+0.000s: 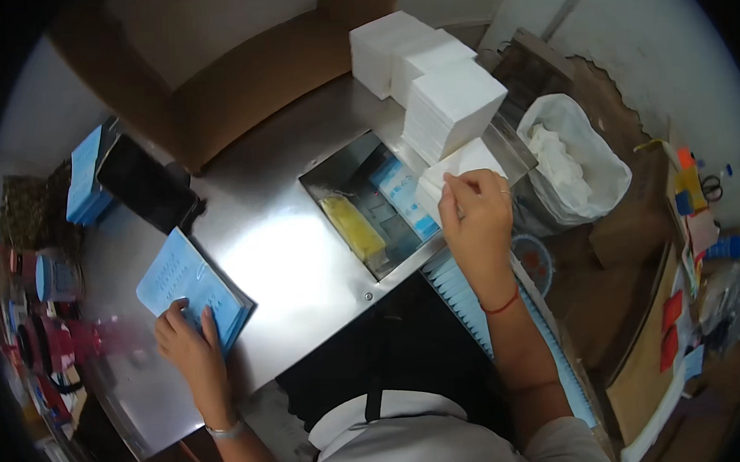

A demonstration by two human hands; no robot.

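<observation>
At the left of the metal table lies a stack of flat light-blue packets (173, 273) with dark print. My left hand (192, 348) grips its near end, the thumb on top and the fingers bent along the left side. My right hand (479, 216) is over a low pile of white square sheets (486, 154), beside the table's sunken opening. Its thumb and forefinger are pinched together at the pile's near-left side. Whatever is between those fingertips is too small to make out. In the opening lie a yellow bundle (354, 228) and a blue-and-white packet (403, 191).
Tall stacks of white square sheets (455, 99) stand behind my right hand. A white-lined bin (569, 159) is right of them. A dark phone (147, 185) leans before more blue packets (87, 176). A row of blue packets (459, 297) runs under my right forearm.
</observation>
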